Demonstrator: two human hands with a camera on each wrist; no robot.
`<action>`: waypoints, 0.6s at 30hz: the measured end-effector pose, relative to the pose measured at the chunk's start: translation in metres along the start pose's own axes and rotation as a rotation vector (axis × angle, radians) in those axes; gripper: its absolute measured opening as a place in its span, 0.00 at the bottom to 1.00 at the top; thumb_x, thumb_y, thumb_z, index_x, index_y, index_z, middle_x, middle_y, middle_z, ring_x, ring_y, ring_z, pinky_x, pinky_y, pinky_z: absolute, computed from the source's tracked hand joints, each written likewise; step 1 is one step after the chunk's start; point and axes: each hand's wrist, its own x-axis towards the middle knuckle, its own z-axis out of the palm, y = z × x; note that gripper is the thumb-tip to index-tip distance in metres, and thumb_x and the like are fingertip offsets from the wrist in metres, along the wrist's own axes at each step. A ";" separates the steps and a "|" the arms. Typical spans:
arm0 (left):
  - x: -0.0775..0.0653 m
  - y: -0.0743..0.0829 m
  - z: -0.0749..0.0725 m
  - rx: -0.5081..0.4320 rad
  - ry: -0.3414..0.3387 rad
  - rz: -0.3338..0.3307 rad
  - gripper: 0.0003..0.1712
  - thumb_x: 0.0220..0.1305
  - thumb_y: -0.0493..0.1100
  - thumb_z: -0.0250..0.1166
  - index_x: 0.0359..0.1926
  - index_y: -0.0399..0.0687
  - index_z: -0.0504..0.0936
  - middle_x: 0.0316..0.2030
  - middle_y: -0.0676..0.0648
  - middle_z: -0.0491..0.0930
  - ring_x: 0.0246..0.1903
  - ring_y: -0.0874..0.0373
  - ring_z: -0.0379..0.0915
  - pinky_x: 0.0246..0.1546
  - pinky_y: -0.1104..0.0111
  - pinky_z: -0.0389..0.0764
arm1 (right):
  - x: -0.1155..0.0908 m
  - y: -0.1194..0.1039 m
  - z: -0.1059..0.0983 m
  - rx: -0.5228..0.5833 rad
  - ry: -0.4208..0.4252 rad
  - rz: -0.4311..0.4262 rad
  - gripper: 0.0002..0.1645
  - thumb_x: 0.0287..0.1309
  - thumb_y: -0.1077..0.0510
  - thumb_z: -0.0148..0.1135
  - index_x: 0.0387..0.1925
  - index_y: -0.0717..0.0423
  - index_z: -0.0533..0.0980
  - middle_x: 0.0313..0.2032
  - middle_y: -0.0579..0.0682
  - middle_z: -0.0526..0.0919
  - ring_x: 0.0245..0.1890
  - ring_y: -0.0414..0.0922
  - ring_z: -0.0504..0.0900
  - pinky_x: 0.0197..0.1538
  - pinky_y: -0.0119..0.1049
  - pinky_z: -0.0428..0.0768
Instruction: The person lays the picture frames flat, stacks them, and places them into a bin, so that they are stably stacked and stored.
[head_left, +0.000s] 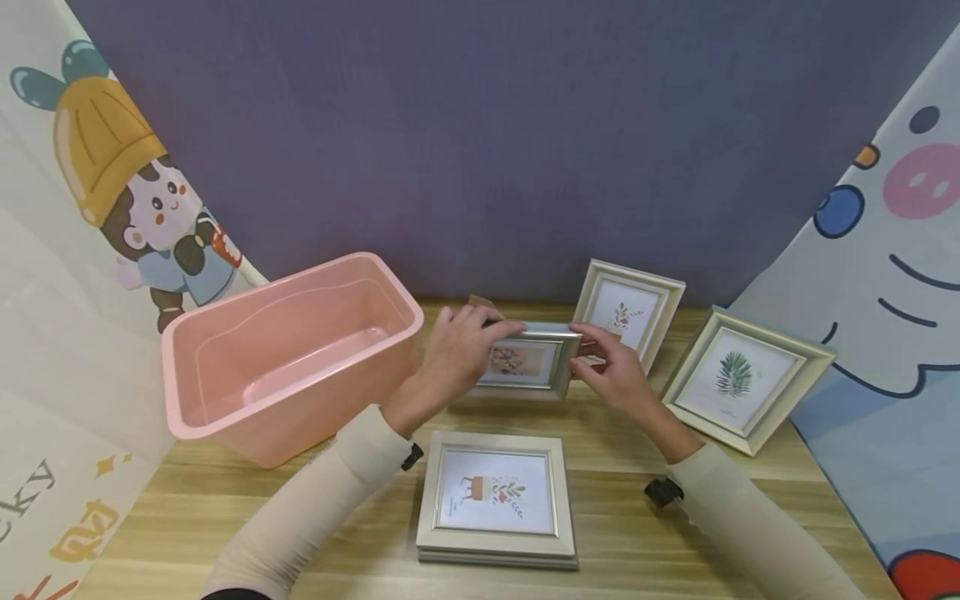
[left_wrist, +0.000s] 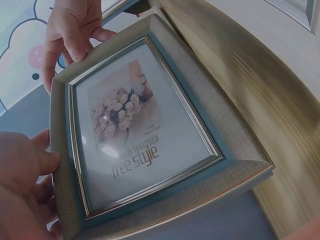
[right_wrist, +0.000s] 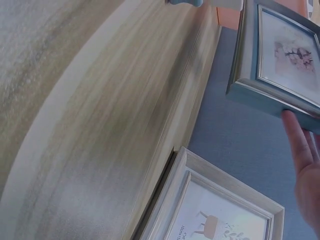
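Both hands hold a silver-grey picture frame (head_left: 560, 367) with a pink flower photo, tilted upright near the back of the table. My left hand (head_left: 461, 350) grips its upper left part, thumb along the top edge. At its right side, my right hand (head_left: 617, 375) holds the edge between thumb and fingers. The left wrist view shows the frame's front (left_wrist: 125, 125) with the left hand (left_wrist: 22, 175) on one edge and the right hand (left_wrist: 75, 35) near a corner. In the right wrist view, right-hand fingers (right_wrist: 298, 142) touch the frame's side.
A pink bin (head_left: 300, 392) stands at the left. Stacked frames (head_left: 491, 543) lie in front of the hands. Two more frames stand at the right, one with a plant-pot print (head_left: 655, 321), one with a green leaf (head_left: 733, 375). A dark blue panel (head_left: 480, 150) rises behind.
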 end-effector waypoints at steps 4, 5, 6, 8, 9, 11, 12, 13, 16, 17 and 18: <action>0.000 -0.001 0.000 -0.014 -0.014 -0.004 0.29 0.67 0.33 0.59 0.59 0.73 0.82 0.53 0.53 0.84 0.47 0.52 0.81 0.35 0.64 0.68 | -0.001 0.000 0.001 0.002 0.003 0.001 0.34 0.54 0.81 0.64 0.63 0.69 0.71 0.48 0.73 0.80 0.42 0.28 0.84 0.36 0.32 0.88; -0.001 -0.001 0.000 -0.016 -0.015 -0.003 0.29 0.67 0.33 0.59 0.59 0.73 0.82 0.53 0.53 0.84 0.47 0.52 0.81 0.35 0.63 0.68 | -0.001 0.000 0.001 0.002 0.006 -0.003 0.33 0.54 0.81 0.64 0.63 0.70 0.72 0.48 0.73 0.80 0.42 0.28 0.84 0.35 0.32 0.88; -0.001 -0.001 0.000 -0.018 -0.016 0.000 0.28 0.68 0.34 0.59 0.59 0.72 0.82 0.54 0.52 0.84 0.47 0.52 0.81 0.35 0.63 0.68 | -0.001 0.001 0.001 0.004 0.009 -0.006 0.33 0.54 0.81 0.64 0.63 0.70 0.72 0.47 0.73 0.80 0.42 0.28 0.84 0.35 0.32 0.88; -0.001 -0.001 -0.001 -0.021 -0.021 0.001 0.27 0.69 0.34 0.59 0.59 0.72 0.82 0.54 0.53 0.84 0.48 0.51 0.81 0.36 0.63 0.69 | 0.000 0.000 0.001 0.001 0.014 -0.017 0.33 0.53 0.81 0.64 0.62 0.70 0.72 0.47 0.73 0.81 0.42 0.28 0.84 0.35 0.31 0.88; -0.001 -0.001 -0.001 -0.023 -0.023 0.001 0.26 0.69 0.35 0.59 0.59 0.71 0.82 0.54 0.53 0.84 0.48 0.51 0.81 0.36 0.63 0.70 | 0.000 0.000 0.000 -0.001 0.017 -0.024 0.33 0.53 0.81 0.64 0.62 0.70 0.73 0.47 0.73 0.81 0.42 0.28 0.84 0.35 0.31 0.88; -0.002 -0.002 -0.002 -0.028 -0.025 -0.002 0.25 0.70 0.36 0.59 0.60 0.71 0.82 0.55 0.53 0.84 0.49 0.52 0.81 0.37 0.62 0.72 | 0.000 0.000 0.000 -0.006 0.017 -0.041 0.33 0.53 0.81 0.64 0.62 0.70 0.73 0.47 0.72 0.82 0.43 0.28 0.83 0.34 0.31 0.88; -0.002 -0.002 -0.002 -0.031 -0.025 -0.003 0.25 0.71 0.36 0.59 0.60 0.70 0.82 0.55 0.53 0.84 0.49 0.52 0.81 0.38 0.62 0.73 | 0.000 0.000 0.000 -0.011 0.016 -0.050 0.33 0.54 0.81 0.64 0.62 0.69 0.73 0.47 0.72 0.82 0.43 0.27 0.83 0.34 0.30 0.87; -0.002 -0.003 -0.002 -0.036 -0.024 -0.004 0.24 0.71 0.37 0.60 0.59 0.70 0.82 0.55 0.53 0.84 0.49 0.52 0.81 0.40 0.61 0.74 | 0.000 0.000 0.000 -0.017 0.013 -0.060 0.33 0.54 0.81 0.64 0.63 0.69 0.73 0.47 0.71 0.82 0.43 0.27 0.83 0.34 0.30 0.87; -0.003 -0.004 -0.004 -0.057 -0.017 -0.001 0.22 0.72 0.37 0.59 0.59 0.67 0.83 0.55 0.53 0.84 0.50 0.52 0.81 0.42 0.59 0.77 | -0.001 0.000 -0.001 -0.024 0.009 -0.077 0.33 0.54 0.81 0.64 0.63 0.69 0.72 0.47 0.70 0.81 0.44 0.27 0.83 0.33 0.29 0.87; -0.003 -0.004 -0.004 -0.062 -0.017 0.000 0.21 0.72 0.38 0.59 0.59 0.67 0.83 0.55 0.53 0.84 0.50 0.52 0.81 0.43 0.59 0.77 | -0.001 0.001 -0.001 -0.023 0.010 -0.078 0.33 0.54 0.81 0.64 0.63 0.69 0.72 0.47 0.70 0.81 0.44 0.26 0.83 0.33 0.29 0.87; -0.003 -0.004 -0.005 -0.064 -0.020 -0.002 0.21 0.72 0.38 0.59 0.58 0.66 0.83 0.55 0.53 0.84 0.50 0.52 0.81 0.43 0.59 0.78 | -0.001 0.001 -0.002 -0.021 0.014 -0.081 0.33 0.54 0.81 0.64 0.63 0.70 0.72 0.47 0.71 0.81 0.44 0.27 0.83 0.33 0.29 0.87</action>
